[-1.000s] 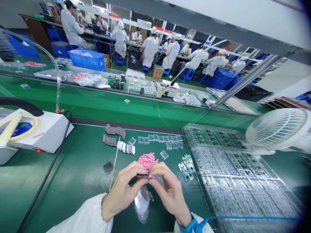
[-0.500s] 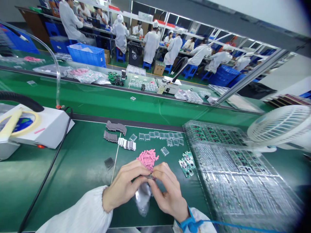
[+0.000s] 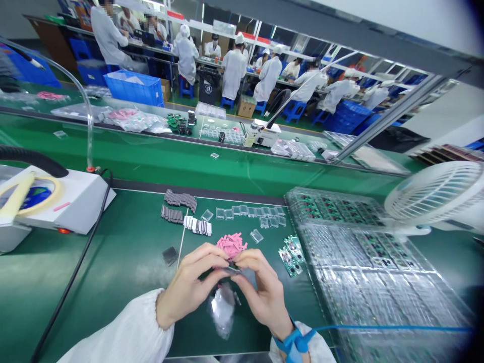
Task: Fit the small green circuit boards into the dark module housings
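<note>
My left hand (image 3: 196, 277) and my right hand (image 3: 262, 285) meet over the mat, fingertips pinched on a small flat part (image 3: 231, 268). That part shows a dark, partly greenish edge, and the fingers cover most of it, so its kind is unclear. Just beyond the fingertips lies a heap of pink strips (image 3: 231, 244). Below my hands is a crumpled clear plastic bag (image 3: 222, 308). A clear rectangular piece (image 3: 256, 235) rests right of the heap, and several green circuit boards (image 3: 291, 256) lie further right. A blue wrist strap (image 3: 293, 344) circles my right wrist.
Rows of grey strips (image 3: 179, 199), white pieces (image 3: 197, 225) and clear frames (image 3: 249, 211) lie at the back. Stacked clear trays (image 3: 351, 267) and a white fan (image 3: 434, 196) occupy the right. A white machine (image 3: 83, 201) with a black cable stands left. Co-workers sit beyond.
Both hands have shifted slightly and the pinched part has tilted, showing more of its edge. My left fingers sit a little higher. The blue cord at my right wrist has lifted.
</note>
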### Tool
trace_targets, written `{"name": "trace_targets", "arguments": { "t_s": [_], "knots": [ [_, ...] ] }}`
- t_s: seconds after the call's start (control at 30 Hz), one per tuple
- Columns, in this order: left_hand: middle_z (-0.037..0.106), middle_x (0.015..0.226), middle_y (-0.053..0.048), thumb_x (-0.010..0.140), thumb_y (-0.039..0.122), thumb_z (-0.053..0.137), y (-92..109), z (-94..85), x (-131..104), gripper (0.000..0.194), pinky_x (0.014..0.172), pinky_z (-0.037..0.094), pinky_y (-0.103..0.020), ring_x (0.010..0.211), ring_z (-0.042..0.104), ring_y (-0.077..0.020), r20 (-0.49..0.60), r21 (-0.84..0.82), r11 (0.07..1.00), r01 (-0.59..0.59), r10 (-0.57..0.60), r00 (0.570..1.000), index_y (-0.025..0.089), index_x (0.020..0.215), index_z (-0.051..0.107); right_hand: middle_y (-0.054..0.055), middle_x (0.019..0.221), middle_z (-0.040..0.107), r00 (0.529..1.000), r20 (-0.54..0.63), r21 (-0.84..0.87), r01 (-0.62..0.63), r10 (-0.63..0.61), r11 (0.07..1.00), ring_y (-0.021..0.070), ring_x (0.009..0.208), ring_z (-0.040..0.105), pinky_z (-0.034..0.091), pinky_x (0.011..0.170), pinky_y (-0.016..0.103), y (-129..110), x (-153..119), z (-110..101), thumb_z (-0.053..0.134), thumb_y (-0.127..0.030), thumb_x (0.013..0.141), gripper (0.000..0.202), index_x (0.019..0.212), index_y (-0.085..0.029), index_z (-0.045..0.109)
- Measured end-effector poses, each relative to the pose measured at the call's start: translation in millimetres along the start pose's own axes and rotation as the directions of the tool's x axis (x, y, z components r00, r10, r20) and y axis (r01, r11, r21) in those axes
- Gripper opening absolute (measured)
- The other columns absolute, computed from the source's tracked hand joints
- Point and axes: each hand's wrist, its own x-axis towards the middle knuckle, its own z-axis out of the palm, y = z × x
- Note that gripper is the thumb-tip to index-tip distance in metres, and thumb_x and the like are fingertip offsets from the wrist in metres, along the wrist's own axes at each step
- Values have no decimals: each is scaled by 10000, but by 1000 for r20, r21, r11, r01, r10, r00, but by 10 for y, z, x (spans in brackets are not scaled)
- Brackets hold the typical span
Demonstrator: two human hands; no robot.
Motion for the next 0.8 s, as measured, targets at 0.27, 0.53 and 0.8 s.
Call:
{"name": "trace_targets", "arguments": {
  "t_s": [0.27, 0.53, 0.8],
  "knots": [
    [699, 1012, -64, 866, 91, 676, -121, 61, -56, 129, 875, 529, -365, 989, 669, -207, -76, -251, 963, 102, -125, 989, 215, 888, 650, 60, 972, 637, 999, -31, -15, 10, -11, 1000, 206, 913, 612, 518, 811, 375, -70, 99, 44, 666, -57, 869, 287, 1097, -222, 612],
    [709, 946, -44, 839, 109, 717, -114, 72, -52, 127, 795, 543, -309, 893, 685, -179, -85, -268, 954, 137, -165, 983, 217, 888, 670, 52, 925, 613, 1000, 7, -22, -13, 13, 1000, 177, 837, 587, 497, 729, 327, -139, 113, 46, 622, -82, 903, 169, 1019, -204, 637],
    [721, 967, -46, 867, 108, 685, 5, 73, 10, 131, 823, 534, -295, 920, 686, -170, -51, -62, 993, 103, -107, 993, 221, 933, 668, 53, 896, 605, 1000, -12, 18, -9, 10, 1000, 184, 837, 575, 488, 741, 340, -20, 62, -7, 587, -110, 925, 103, 964, -199, 622]
  ]
}}
